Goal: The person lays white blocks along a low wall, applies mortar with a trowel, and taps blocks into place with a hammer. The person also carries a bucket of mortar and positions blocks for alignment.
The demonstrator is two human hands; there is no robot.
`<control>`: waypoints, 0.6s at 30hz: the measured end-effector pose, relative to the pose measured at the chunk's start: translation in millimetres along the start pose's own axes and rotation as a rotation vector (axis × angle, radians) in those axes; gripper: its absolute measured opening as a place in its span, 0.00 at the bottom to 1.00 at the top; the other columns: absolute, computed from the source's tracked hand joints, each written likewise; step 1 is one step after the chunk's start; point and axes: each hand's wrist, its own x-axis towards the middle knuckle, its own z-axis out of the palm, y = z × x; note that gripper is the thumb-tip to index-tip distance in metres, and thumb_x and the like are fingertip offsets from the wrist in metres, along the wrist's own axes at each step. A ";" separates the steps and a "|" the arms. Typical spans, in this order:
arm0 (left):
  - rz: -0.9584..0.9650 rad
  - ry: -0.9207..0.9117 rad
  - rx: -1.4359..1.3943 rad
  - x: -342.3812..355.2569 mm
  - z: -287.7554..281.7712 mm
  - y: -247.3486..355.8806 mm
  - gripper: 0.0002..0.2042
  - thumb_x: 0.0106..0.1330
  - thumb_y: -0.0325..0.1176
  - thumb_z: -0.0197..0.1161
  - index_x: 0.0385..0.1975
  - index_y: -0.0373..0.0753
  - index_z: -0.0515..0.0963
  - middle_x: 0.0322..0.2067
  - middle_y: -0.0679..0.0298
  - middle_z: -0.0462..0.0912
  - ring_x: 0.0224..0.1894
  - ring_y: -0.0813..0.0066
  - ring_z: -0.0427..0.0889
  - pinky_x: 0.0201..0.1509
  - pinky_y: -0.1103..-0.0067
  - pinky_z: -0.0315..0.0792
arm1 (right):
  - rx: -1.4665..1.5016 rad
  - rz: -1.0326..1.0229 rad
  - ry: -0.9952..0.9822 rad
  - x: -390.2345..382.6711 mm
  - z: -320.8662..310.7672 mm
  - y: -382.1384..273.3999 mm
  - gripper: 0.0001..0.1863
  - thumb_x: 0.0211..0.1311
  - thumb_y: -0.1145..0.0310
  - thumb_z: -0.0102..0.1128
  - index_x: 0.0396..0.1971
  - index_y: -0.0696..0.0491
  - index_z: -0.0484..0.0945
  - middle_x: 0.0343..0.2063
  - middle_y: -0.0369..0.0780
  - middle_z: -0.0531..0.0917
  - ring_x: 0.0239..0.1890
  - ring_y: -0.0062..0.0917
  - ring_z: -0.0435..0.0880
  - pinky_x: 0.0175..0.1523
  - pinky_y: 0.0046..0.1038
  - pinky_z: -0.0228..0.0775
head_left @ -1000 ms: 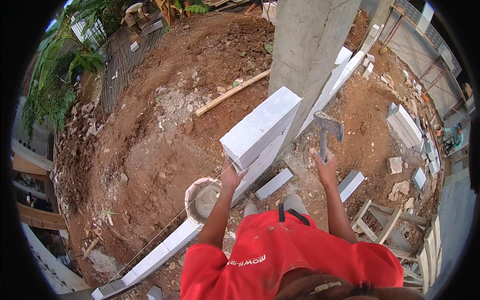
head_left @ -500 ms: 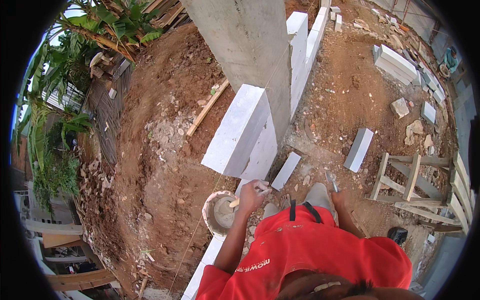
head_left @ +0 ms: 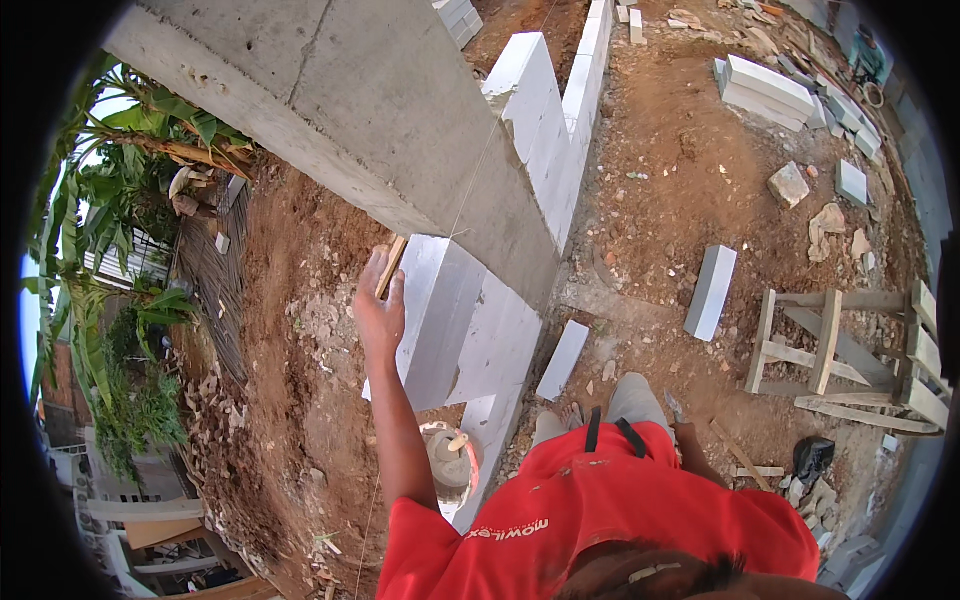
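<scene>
My left hand is stretched forward beside the left edge of a white block at the end of a low block wall, against the concrete column. Its fingers and thumb are spread; whether they touch the block I cannot tell. A wooden strip shows between thumb and fingers, apparently the one lying on the soil beyond. By my right leg, my right hand is closed on a trowel, partly hidden by my shirt. A bucket of grey mortar stands on the wall, a wooden-handled tool in it.
Loose white blocks lie on the dirt, one by the wall and another farther right. A wooden trestle stands at right, with stacked blocks behind. A taut string passes the column. Another person is far right.
My left hand has gone from beside the bucket forward to the block's left edge, its fingers opening out. My right hand with the trowel has drawn back slightly. The view has shifted.
</scene>
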 end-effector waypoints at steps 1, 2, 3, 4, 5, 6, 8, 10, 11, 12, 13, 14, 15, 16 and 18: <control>-0.035 -0.010 0.041 7.9 8.6 -8.8 0.22 0.73 0.38 0.65 0.62 0.33 0.79 0.65 0.44 0.77 0.69 0.49 0.75 0.74 0.65 0.66 | -0.038 -0.026 0.027 11.8 -2.0 -0.3 0.22 0.46 0.67 0.72 0.36 0.72 0.82 0.25 0.50 0.84 0.25 0.36 0.85 0.27 0.41 0.71; -0.067 -0.016 0.081 15.8 17.2 -16.0 0.24 0.73 0.40 0.65 0.63 0.32 0.78 0.66 0.43 0.76 0.70 0.47 0.73 0.75 0.64 0.64 | -0.073 -0.055 0.055 31.7 -1.9 0.8 0.21 0.47 0.68 0.72 0.35 0.72 0.83 0.23 0.50 0.84 0.24 0.35 0.85 0.26 0.40 0.71; -0.095 -0.031 0.122 24.7 30.0 -24.7 0.26 0.73 0.43 0.65 0.63 0.31 0.78 0.66 0.41 0.74 0.71 0.45 0.72 0.75 0.63 0.63 | -0.104 -0.076 0.083 48.6 -4.8 3.1 0.20 0.47 0.68 0.71 0.34 0.71 0.83 0.21 0.49 0.84 0.22 0.34 0.85 0.25 0.40 0.71; -0.101 -0.051 0.191 28.7 40.5 -42.5 0.30 0.73 0.48 0.63 0.63 0.27 0.76 0.65 0.37 0.74 0.71 0.41 0.71 0.76 0.62 0.63 | -0.146 -0.186 -0.012 60.8 -11.6 1.0 0.18 0.51 0.66 0.70 0.35 0.68 0.85 0.21 0.48 0.84 0.22 0.34 0.84 0.24 0.40 0.70; -0.124 -0.063 0.209 30.6 50.8 -56.2 0.31 0.73 0.49 0.63 0.63 0.26 0.76 0.65 0.37 0.74 0.70 0.41 0.71 0.75 0.61 0.63 | -0.188 -0.293 -0.106 70.9 -21.4 0.1 0.17 0.55 0.65 0.68 0.36 0.66 0.86 0.21 0.47 0.84 0.21 0.33 0.83 0.23 0.39 0.70; -0.145 -0.073 0.223 33.3 62.2 -66.7 0.32 0.73 0.50 0.62 0.63 0.26 0.76 0.65 0.36 0.74 0.70 0.40 0.71 0.75 0.61 0.63 | -0.227 -0.403 -0.196 81.3 -30.7 -4.4 0.16 0.59 0.64 0.66 0.37 0.63 0.88 0.21 0.46 0.84 0.20 0.33 0.82 0.22 0.39 0.70; -0.209 -0.101 0.269 33.8 78.9 -74.7 0.34 0.73 0.55 0.60 0.65 0.27 0.74 0.64 0.37 0.75 0.67 0.40 0.74 0.72 0.58 0.66 | -0.049 -0.244 -0.183 95.7 -49.2 -22.8 0.13 0.63 0.65 0.62 0.37 0.59 0.88 0.18 0.42 0.79 0.17 0.30 0.78 0.21 0.38 0.68; -0.271 -0.081 0.263 33.1 94.1 -70.8 0.35 0.74 0.57 0.58 0.67 0.31 0.73 0.63 0.40 0.77 0.67 0.42 0.74 0.71 0.57 0.66 | 0.021 -0.221 -0.163 105.0 -68.5 -39.6 0.14 0.62 0.64 0.61 0.32 0.60 0.86 0.15 0.42 0.77 0.16 0.29 0.78 0.21 0.38 0.67; -0.315 -0.067 0.264 25.5 98.3 -70.3 0.35 0.74 0.58 0.58 0.68 0.33 0.73 0.63 0.41 0.77 0.67 0.43 0.75 0.71 0.57 0.66 | -0.012 -0.282 -0.157 97.9 -84.1 -57.1 0.16 0.59 0.62 0.62 0.27 0.63 0.83 0.15 0.44 0.78 0.17 0.30 0.79 0.22 0.39 0.67; -0.332 -0.064 0.286 19.2 97.5 -71.3 0.35 0.74 0.59 0.57 0.69 0.35 0.73 0.64 0.43 0.77 0.67 0.44 0.75 0.71 0.57 0.66 | -0.045 -0.338 -0.155 92.7 -95.3 -69.1 0.20 0.56 0.60 0.64 0.22 0.67 0.80 0.15 0.46 0.79 0.17 0.30 0.81 0.22 0.39 0.67; -0.343 -0.060 0.303 18.0 96.1 -71.5 0.35 0.74 0.60 0.56 0.70 0.38 0.72 0.64 0.44 0.77 0.67 0.45 0.75 0.71 0.57 0.66 | -0.038 -0.286 -0.133 94.2 -101.0 -77.5 0.20 0.56 0.61 0.64 0.22 0.66 0.80 0.14 0.45 0.78 0.17 0.30 0.80 0.22 0.40 0.66; -0.347 -0.055 0.313 19.5 98.5 -69.7 0.35 0.74 0.61 0.55 0.71 0.40 0.72 0.65 0.46 0.77 0.67 0.46 0.75 0.72 0.57 0.66 | -0.026 -0.237 -0.103 100.7 -108.6 -85.4 0.19 0.56 0.61 0.64 0.21 0.66 0.80 0.14 0.44 0.77 0.17 0.30 0.80 0.22 0.40 0.66; -0.353 -0.061 0.315 20.1 99.3 -68.5 0.35 0.74 0.62 0.55 0.71 0.42 0.72 0.65 0.47 0.77 0.68 0.47 0.74 0.72 0.57 0.65 | -0.013 -0.188 -0.074 106.5 -115.1 -92.6 0.18 0.56 0.62 0.64 0.21 0.66 0.80 0.14 0.44 0.77 0.17 0.30 0.79 0.22 0.41 0.65; -0.359 -0.066 0.317 20.1 98.6 -67.9 0.34 0.74 0.62 0.54 0.71 0.45 0.71 0.66 0.48 0.76 0.69 0.47 0.73 0.73 0.56 0.64 | -0.054 -0.361 -0.069 107.8 -120.9 -93.4 0.18 0.55 0.62 0.64 0.22 0.66 0.80 0.14 0.43 0.77 0.16 0.30 0.79 0.22 0.41 0.65; -0.357 -0.066 0.312 22.6 99.7 -66.5 0.34 0.73 0.63 0.53 0.72 0.49 0.71 0.67 0.50 0.75 0.70 0.48 0.72 0.74 0.54 0.62 | -0.089 -0.577 -0.066 116.6 -128.7 -87.4 0.18 0.55 0.62 0.64 0.22 0.65 0.79 0.14 0.42 0.76 0.16 0.30 0.78 0.22 0.41 0.64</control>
